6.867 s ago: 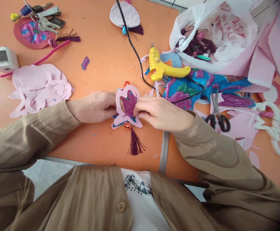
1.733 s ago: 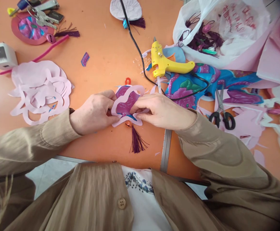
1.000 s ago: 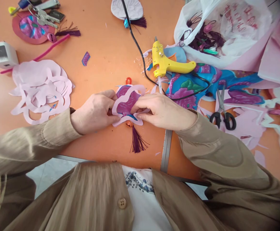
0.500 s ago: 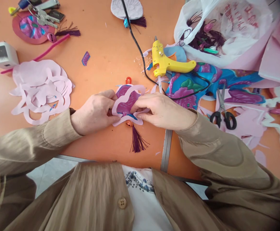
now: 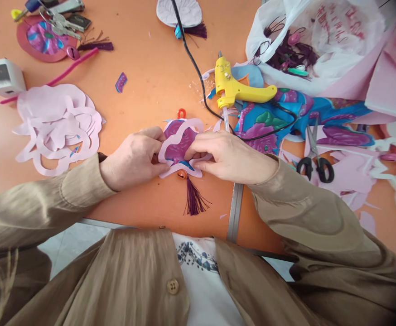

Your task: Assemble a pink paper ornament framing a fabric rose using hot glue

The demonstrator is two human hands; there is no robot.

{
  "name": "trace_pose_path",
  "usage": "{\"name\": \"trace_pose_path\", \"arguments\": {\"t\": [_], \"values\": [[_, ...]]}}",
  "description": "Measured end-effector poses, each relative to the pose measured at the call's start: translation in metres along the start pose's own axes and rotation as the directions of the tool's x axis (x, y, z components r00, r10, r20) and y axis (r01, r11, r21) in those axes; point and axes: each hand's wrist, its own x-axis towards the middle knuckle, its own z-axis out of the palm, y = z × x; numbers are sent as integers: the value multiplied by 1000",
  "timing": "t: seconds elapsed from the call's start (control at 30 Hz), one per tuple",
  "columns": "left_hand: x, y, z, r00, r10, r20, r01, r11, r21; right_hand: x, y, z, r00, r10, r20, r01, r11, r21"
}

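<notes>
A wavy pink frame (image 5: 197,172) lies over a purple floral fabric piece (image 5: 181,142) in the middle of the view. My left hand (image 5: 135,158) pinches the frame's left side between thumb and fingers. On the right side, my right hand (image 5: 230,156) is closed on the frame, with its fingertips partly hidden over the fabric. An orange loop (image 5: 181,113) sticks out above the piece. Below it are an orange bell (image 5: 182,174) and a dark purple tassel (image 5: 195,197).
A yellow glue gun (image 5: 232,86) with a black cord lies beyond my right hand. Black-handled scissors (image 5: 315,158) rest at the right among scraps. Pink cutouts (image 5: 58,127) are piled left; a plastic bag (image 5: 347,40) stands at the back right.
</notes>
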Motion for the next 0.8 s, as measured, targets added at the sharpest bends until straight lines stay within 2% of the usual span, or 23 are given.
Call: {"name": "trace_pose_path", "arguments": {"t": [0.13, 0.43, 0.67, 0.8], "values": [[0, 1, -1, 1000, 0, 0, 0, 1000, 8, 0, 0, -1, 1000, -1, 7, 1, 1000, 8], [-1, -3, 1, 996, 86, -38, -87, 996, -19, 0, 1, 0, 1000, -8, -9, 8, 1000, 10], [0, 1, -1, 1000, 18, 6, -18, 1000, -7, 0, 0, 0, 1000, 11, -12, -11, 1000, -15], [0, 2, -3, 1000, 21, 16, -21, 1000, -10, 0, 0, 1, 1000, 4, -24, -5, 1000, -20]]}}
